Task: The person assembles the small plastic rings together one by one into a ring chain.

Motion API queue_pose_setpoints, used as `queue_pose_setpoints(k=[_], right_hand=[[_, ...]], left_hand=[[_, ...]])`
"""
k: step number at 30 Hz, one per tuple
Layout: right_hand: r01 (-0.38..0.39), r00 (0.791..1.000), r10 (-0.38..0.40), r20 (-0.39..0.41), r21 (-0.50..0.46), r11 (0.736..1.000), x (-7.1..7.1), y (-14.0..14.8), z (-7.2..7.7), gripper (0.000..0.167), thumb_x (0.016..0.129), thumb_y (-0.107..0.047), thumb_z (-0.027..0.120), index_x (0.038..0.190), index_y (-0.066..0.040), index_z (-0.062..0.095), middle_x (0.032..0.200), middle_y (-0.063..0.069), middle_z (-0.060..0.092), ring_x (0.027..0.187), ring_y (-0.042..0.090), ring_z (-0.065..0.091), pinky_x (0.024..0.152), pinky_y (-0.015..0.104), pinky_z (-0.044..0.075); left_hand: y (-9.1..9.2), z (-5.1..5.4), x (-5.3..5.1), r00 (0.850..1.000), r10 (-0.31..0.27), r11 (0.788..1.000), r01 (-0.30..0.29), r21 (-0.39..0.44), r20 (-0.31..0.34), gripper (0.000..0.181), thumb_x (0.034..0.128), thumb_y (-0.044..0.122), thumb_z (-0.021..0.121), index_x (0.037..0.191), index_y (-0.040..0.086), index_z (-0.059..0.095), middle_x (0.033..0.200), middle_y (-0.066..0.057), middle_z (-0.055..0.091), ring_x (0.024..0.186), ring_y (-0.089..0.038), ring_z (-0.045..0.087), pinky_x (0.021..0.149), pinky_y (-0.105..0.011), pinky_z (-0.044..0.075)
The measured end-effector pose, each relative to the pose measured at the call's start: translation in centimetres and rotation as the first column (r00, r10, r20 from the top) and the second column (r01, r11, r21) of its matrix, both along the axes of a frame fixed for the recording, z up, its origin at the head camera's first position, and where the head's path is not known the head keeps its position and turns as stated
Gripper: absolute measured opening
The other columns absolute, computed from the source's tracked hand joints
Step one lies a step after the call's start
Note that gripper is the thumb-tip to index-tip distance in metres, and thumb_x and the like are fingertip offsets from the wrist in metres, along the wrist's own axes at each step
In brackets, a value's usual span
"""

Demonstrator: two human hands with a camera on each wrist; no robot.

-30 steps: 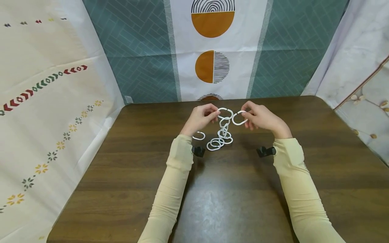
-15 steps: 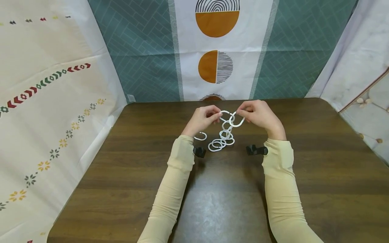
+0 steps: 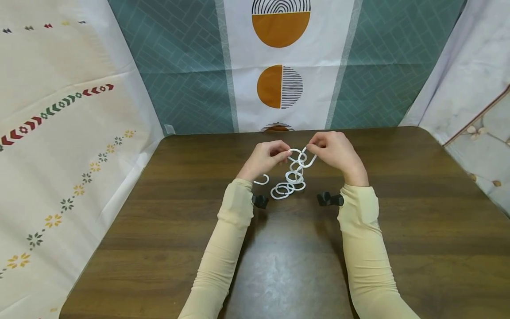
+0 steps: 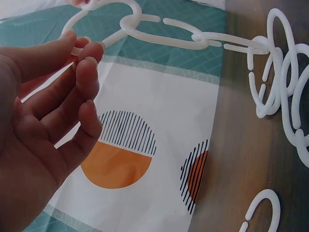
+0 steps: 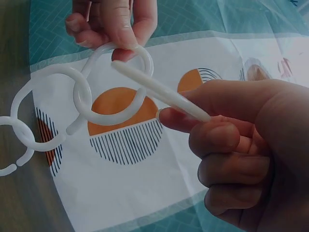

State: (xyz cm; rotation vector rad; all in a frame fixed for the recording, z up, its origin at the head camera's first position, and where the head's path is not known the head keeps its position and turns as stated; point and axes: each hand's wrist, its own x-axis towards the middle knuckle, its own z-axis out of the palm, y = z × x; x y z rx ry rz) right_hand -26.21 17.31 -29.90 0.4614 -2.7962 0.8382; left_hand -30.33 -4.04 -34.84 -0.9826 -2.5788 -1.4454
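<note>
My left hand (image 3: 264, 157) pinches the end ring (image 5: 113, 118) of a chain of white plastic open rings between thumb and fingertips. Below it the chain (image 3: 294, 178) hangs down, its lower links heaped on the table. Close on the right, my right hand (image 3: 336, 153) pinches a separate white open ring (image 5: 154, 89). In the right wrist view that ring appears edge-on, its free tip crossing in front of the end ring; whether they touch or interlock I cannot tell. A loose white ring (image 4: 276, 205) lies on the table by the left wrist, partly hidden in the head view.
The brown wooden table (image 3: 159, 248) spreads around both forearms. Its back edge runs just beyond the hands, against a patterned green and white cloth (image 3: 191, 88). Light cloths hang at the left and right. A black wrist mount (image 3: 330, 199) sits under each sleeve cuff.
My right hand has moved left toward the left hand, bringing its ring from beside the chain's end ring to overlapping it. The left hand stays almost in place, still pinching the end ring.
</note>
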Motion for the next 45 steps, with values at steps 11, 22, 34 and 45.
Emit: queue_pose_setpoints(k=[11, 22, 34, 45], right_hand=[[0.014, 1.0, -0.015, 0.021, 0.026, 1.0, -0.38, -0.21, -0.29, 0.019, 0.092, -0.018, 0.058, 0.097, -0.004, 0.07, 0.085, 0.013, 0.073, 0.071, 0.023, 0.056, 0.062, 0.03, 0.038], [0.009, 0.998, -0.012, 0.063, 0.053, 0.999, -0.51, -0.21, -0.52, 0.02, 0.093, -0.02, 0.058, 0.098, -0.005, 0.07, 0.086, 0.013, 0.072, 0.072, 0.023, 0.056, 0.063, 0.031, 0.039], [-0.051, 0.993, 0.045, 0.112, 0.049, 0.997, -0.52, -0.41, -0.57, 0.022, 0.095, -0.022, 0.057, 0.101, -0.005, 0.07, 0.093, 0.014, 0.073, 0.078, 0.024, 0.058, 0.07, 0.033, 0.043], [0.026, 0.991, -0.002, 0.131, -0.184, 0.983, -0.35, -0.31, -0.68, 0.017, 0.098, -0.02, 0.055, 0.105, -0.005, 0.057, 0.063, 0.005, 0.06, 0.054, 0.019, 0.056, 0.057, 0.03, 0.042]], left_hand=[[-0.22, 0.09, 0.04, 1.0, -0.021, 1.0, 0.021, -0.018, 0.007, 0.013, 0.093, 0.022, 0.066, 0.098, 0.01, 0.07, 0.077, -0.008, 0.066, 0.068, -0.017, 0.059, 0.065, -0.024, 0.05], [-0.32, -0.02, -0.05, 0.999, -0.039, 0.999, 0.039, -0.036, 0.008, 0.014, 0.0928, 0.019, 0.066, 0.098, 0.008, 0.071, 0.083, -0.016, 0.068, 0.075, -0.033, 0.063, 0.064, -0.024, 0.048], [-0.3, 0.28, 0.02, 0.998, -0.063, 0.996, 0.063, -0.064, 0.0, 0.014, 0.091, 0.019, 0.068, 0.098, 0.008, 0.073, 0.089, -0.011, 0.072, 0.074, -0.014, 0.06, 0.073, -0.033, 0.052], [-0.32, 0.15, 0.07, 0.996, -0.043, 0.999, 0.043, 0.004, 0.073, 0.02, 0.095, 0.029, 0.062, 0.104, 0.012, 0.068, 0.086, -0.018, 0.068, 0.076, -0.023, 0.063, 0.072, -0.032, 0.053]])
